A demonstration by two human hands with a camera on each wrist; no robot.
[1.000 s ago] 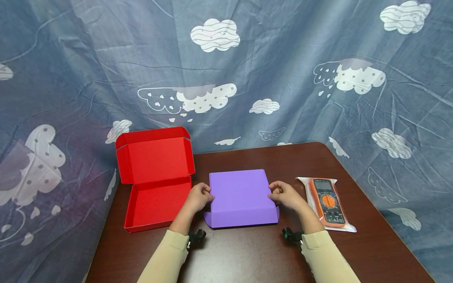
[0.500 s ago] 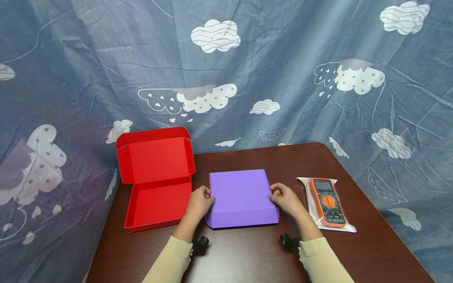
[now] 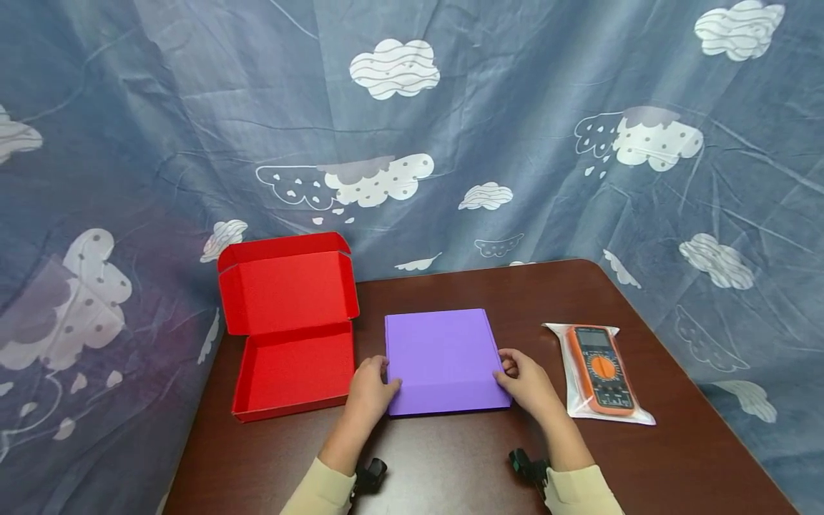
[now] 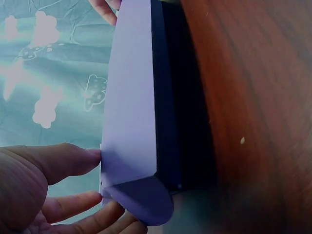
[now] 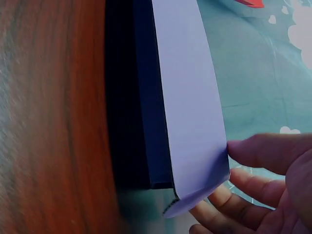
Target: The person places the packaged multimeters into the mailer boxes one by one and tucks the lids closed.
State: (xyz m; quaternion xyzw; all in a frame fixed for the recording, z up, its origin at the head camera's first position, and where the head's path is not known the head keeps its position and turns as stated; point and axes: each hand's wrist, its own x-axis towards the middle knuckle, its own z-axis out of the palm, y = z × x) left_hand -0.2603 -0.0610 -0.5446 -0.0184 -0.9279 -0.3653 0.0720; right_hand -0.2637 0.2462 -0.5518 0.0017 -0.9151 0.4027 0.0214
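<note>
A purple cardboard box [image 3: 440, 343] lies mid-table with its lid lowered. My left hand [image 3: 371, 392] grips its left front corner. In the left wrist view, the thumb lies at the lid's edge and fingers touch the rounded side tab [image 4: 145, 201] of the front flap [image 4: 129, 97]. On the opposite corner, my right hand [image 3: 528, 380] pinches the lid in the same manner, fingers against the other side tab [image 5: 192, 202]. Both wrist views show the front flap standing out over a dark gap, its lower edge free. The box's inside is hidden.
An open red cardboard box [image 3: 296, 368] stands on the left, its lid raised. At right lies an orange multimeter [image 3: 603, 368] in a clear plastic bag [image 3: 576, 404]. A patterned blue curtain [image 3: 412, 143] hangs behind the brown table [image 3: 450, 465].
Both hands have slid towards me to the box's front corners. The side tabs, earlier spread out beside the front flap, are now bent inwards. Red box and multimeter stay put.
</note>
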